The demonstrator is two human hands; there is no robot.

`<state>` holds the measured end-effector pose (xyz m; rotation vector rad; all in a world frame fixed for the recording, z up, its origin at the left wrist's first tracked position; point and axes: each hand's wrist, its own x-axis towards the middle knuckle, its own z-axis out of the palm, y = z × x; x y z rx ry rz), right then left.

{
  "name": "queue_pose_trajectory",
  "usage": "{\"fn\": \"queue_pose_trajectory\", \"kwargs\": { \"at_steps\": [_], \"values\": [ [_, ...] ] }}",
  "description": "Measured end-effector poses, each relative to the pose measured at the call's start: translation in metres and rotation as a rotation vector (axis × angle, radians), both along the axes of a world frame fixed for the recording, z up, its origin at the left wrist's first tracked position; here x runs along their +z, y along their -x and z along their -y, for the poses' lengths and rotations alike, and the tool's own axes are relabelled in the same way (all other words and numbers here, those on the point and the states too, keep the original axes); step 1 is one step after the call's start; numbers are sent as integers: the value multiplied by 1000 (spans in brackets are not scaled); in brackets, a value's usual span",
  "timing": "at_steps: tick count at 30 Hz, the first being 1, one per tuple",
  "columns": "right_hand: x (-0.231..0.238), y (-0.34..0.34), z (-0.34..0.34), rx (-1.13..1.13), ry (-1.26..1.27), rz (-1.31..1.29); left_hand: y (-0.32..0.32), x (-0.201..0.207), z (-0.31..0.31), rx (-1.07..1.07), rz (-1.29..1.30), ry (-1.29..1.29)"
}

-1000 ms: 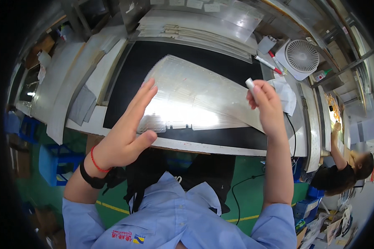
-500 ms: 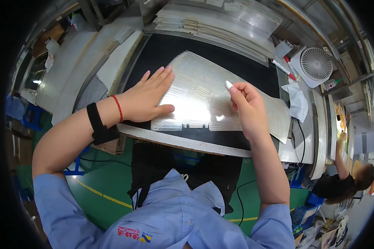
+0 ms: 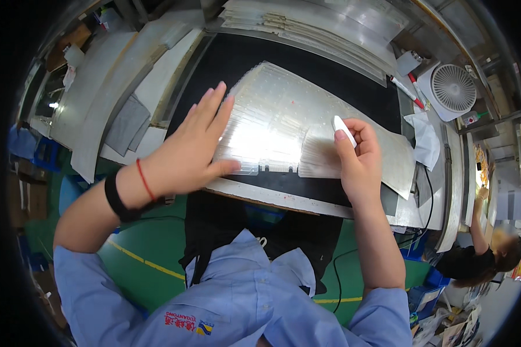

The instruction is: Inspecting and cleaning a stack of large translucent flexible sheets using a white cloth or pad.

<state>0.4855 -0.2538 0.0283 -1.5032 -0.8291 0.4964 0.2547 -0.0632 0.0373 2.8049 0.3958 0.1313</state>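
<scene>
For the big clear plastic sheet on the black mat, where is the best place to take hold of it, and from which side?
Probably the near edge of the clear plastic sheet, approached from the person's side. That edge lies close to the front of the black mat. The sheet is thin, flat and wide, so pinch it with both hands spaced apart. The left hand presses on it; the right hand holds a small white tool.

You wear a light blue collared shirt (image 3: 243,301) with short sleeves and a small chest emblem, plus a black wristband (image 3: 114,196) and thin red string (image 3: 144,180) on your left wrist.
</scene>
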Motion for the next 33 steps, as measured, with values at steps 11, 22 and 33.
{"fn": "queue_pose_trajectory", "kwargs": {
  "at_steps": [11, 22, 33],
  "values": [
    [-2, -15, 37, -200, 300, 586, 25, -17, 53, 117, 129, 81],
    [0, -203, 57, -328, 772, 849, 37, 16, -3, 553, 380, 1676],
    [29, -108, -4, 113, 295, 797, 43, 33, 5, 647, 98, 1904]
  ]
}}
